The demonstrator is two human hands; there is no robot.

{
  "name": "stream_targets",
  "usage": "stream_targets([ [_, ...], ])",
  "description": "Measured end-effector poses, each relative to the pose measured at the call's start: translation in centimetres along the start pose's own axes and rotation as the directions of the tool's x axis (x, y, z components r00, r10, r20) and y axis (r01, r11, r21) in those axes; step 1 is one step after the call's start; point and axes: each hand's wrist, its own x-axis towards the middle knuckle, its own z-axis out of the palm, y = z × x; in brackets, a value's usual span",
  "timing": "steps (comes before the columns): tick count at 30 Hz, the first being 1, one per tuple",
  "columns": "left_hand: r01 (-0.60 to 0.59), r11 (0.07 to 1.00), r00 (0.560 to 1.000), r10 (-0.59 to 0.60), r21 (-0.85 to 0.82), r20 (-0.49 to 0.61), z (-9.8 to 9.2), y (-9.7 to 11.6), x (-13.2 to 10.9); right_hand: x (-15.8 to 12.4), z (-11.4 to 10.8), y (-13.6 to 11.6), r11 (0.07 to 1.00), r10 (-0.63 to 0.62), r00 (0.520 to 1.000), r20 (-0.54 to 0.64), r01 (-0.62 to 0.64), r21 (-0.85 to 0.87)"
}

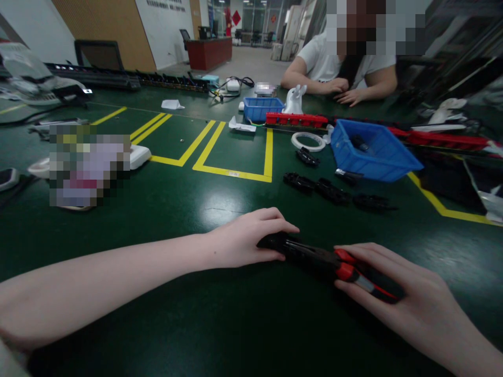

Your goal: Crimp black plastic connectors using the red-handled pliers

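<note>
My left hand [255,235] is closed round one end of a black part [273,241] near the middle of the green table. Red-and-black pliers [346,267] lie in my right hand [396,283], fingers wrapped round the handles. The dark jaws of the pliers point left and reach the black part; whether they grip it I cannot tell. Beyond my hands several black parts [332,190] lie in a loose row, with another one [307,156] behind them.
A large blue bin [373,152] with dark items and a small blue bin [262,109] stand farther back, near a tape roll [308,141] and a red strip [296,120]. Yellow tape [236,174] marks the table [157,314]. A person [341,68] sits across.
</note>
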Motion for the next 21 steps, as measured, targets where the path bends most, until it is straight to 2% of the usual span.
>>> stream_targets([
  [21, 0.029, 0.999, 0.999, -0.029, -0.024, 0.028, -0.20, -0.31, 0.13, -0.07, -0.05, -0.01, 0.998, -0.034, 0.999, 0.030, 0.035, -0.047],
])
